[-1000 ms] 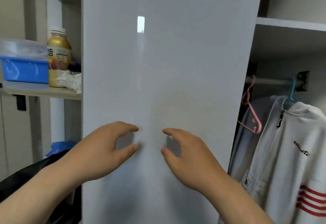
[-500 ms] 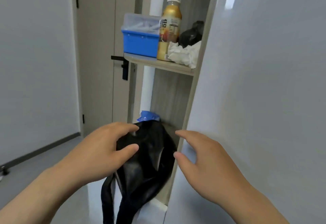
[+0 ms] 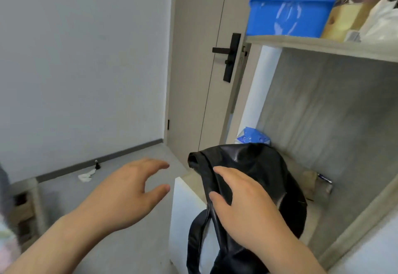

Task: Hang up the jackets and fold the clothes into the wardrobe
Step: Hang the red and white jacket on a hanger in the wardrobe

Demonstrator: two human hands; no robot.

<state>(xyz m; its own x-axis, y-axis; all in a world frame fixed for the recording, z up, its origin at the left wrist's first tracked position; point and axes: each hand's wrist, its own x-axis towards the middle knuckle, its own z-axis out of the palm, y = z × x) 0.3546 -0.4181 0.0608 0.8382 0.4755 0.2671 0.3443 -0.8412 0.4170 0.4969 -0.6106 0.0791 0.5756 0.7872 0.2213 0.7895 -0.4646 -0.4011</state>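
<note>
Jacket [image 3: 258, 166] lies in wardrobe compartment [image 3: 323, 112].

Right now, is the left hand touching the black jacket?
No, the left hand hovers open above the floor, clear to the left of the black jacket.

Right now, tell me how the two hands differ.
The left hand is off to the side of the black jacket, over the grey floor; the right hand is held over the jacket. The left hand plainly touches nothing; whether the right hand's fingers touch the jacket cannot be told. Both are open, fingers spread, gripping nothing.
</note>
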